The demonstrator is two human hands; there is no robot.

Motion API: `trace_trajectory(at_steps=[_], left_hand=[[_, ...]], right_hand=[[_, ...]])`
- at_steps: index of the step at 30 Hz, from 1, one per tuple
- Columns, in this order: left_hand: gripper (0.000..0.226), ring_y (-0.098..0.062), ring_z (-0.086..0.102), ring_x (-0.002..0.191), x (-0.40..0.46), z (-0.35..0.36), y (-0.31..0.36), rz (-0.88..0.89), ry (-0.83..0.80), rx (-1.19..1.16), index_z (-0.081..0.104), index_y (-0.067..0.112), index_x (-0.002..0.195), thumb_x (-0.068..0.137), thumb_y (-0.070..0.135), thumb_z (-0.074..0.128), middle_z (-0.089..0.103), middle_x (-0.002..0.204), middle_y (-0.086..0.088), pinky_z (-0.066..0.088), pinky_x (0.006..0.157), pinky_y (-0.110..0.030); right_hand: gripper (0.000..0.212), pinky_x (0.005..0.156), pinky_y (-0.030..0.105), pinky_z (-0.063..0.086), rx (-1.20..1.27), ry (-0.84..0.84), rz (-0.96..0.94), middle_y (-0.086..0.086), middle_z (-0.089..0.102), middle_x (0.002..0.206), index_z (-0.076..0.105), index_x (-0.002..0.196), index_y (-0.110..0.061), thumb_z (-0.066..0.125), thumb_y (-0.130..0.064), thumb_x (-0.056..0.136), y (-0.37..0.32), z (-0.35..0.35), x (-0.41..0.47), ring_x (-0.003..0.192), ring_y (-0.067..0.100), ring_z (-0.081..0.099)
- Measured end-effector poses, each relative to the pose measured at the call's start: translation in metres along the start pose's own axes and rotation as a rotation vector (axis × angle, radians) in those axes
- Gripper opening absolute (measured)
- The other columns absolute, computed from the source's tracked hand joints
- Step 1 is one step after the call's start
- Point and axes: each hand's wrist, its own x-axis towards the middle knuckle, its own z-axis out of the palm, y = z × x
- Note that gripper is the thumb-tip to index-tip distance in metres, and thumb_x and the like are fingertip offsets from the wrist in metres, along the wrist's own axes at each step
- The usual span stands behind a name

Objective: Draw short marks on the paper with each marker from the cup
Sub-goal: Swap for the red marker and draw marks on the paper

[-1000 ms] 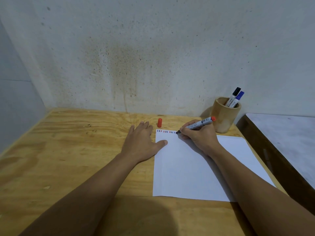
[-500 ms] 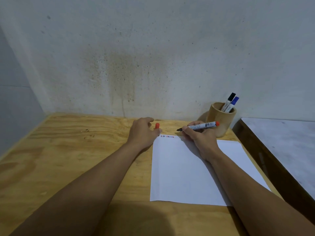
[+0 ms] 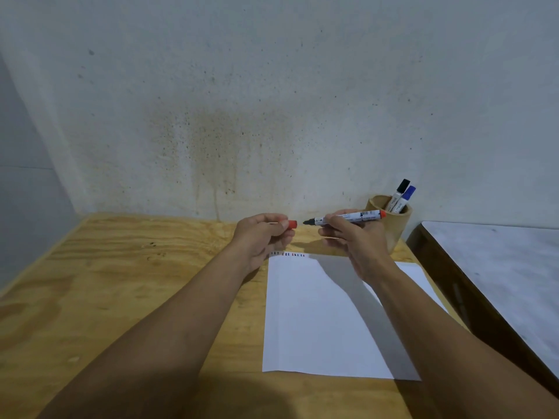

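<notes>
My right hand (image 3: 351, 237) holds an uncapped marker (image 3: 348, 219) level above the table, its dark tip pointing left and its red end right. My left hand (image 3: 261, 237) grips the red cap (image 3: 292, 224), raised off the table, a short gap from the tip. The white paper (image 3: 317, 322) lies on the wooden table below, with a row of short red, blue and black marks (image 3: 287, 254) along its top edge. The wooden cup (image 3: 393, 220) stands behind my right hand with a black-capped marker (image 3: 400, 190) and a blue-capped marker (image 3: 406, 196) in it.
The plywood table (image 3: 121, 282) meets a stained wall at the back. To the right, a dark-framed surface with a pale top (image 3: 499, 273) stands close to the table's edge.
My right hand lifted the marker off the paper and turned it level. My left hand left the paper's edge, picked the red cap up from the table and brought it near the tip.
</notes>
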Motion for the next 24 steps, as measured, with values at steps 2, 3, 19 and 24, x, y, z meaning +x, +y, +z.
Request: trace_trajectory(at_steps=[2,3,19,24], left_hand=[[0.009,-0.024,0.07,0.076,-0.003,0.004,0.001,-0.022,-0.028,-0.033,0.067,0.0,0.09,0.083,-0.003,0.063,0.07,0.087,-0.019,0.061,0.068,-0.031],[0.008,-0.025,0.07,0.076,-0.004,0.006,0.0,-0.028,-0.04,-0.051,0.067,0.0,0.09,0.083,-0.003,0.063,0.07,0.086,-0.019,0.061,0.068,-0.031],[0.003,-0.022,0.069,0.063,-0.021,0.038,0.017,0.052,-0.136,-0.025,0.069,-0.004,0.082,0.079,-0.002,0.068,0.07,0.073,-0.019,0.058,0.057,-0.025],[0.008,-0.018,0.067,0.058,-0.025,0.053,0.01,0.138,-0.123,0.016,0.069,-0.007,0.086,0.079,-0.003,0.068,0.068,0.07,-0.017,0.058,0.057,-0.024]], right_hand=[[0.008,0.062,0.035,0.059,-0.018,-0.002,-0.009,0.018,0.07,0.078,0.066,0.084,-0.001,0.074,-0.004,0.082,-0.006,0.002,-0.003,0.07,0.028,0.071],[0.008,0.062,0.035,0.058,-0.027,-0.005,-0.016,0.017,0.07,0.078,0.066,0.085,-0.001,0.074,-0.004,0.082,-0.009,0.002,-0.004,0.07,0.027,0.071],[0.016,0.061,0.028,0.057,-0.169,-0.061,-0.079,0.01,0.073,0.073,0.074,0.088,0.001,0.075,-0.014,0.082,-0.041,-0.014,-0.007,0.062,0.016,0.066],[0.017,0.055,0.026,0.047,-0.112,-0.049,0.036,0.012,0.068,0.069,0.073,0.085,0.006,0.076,-0.011,0.081,-0.05,-0.022,-0.006,0.059,0.016,0.057]])
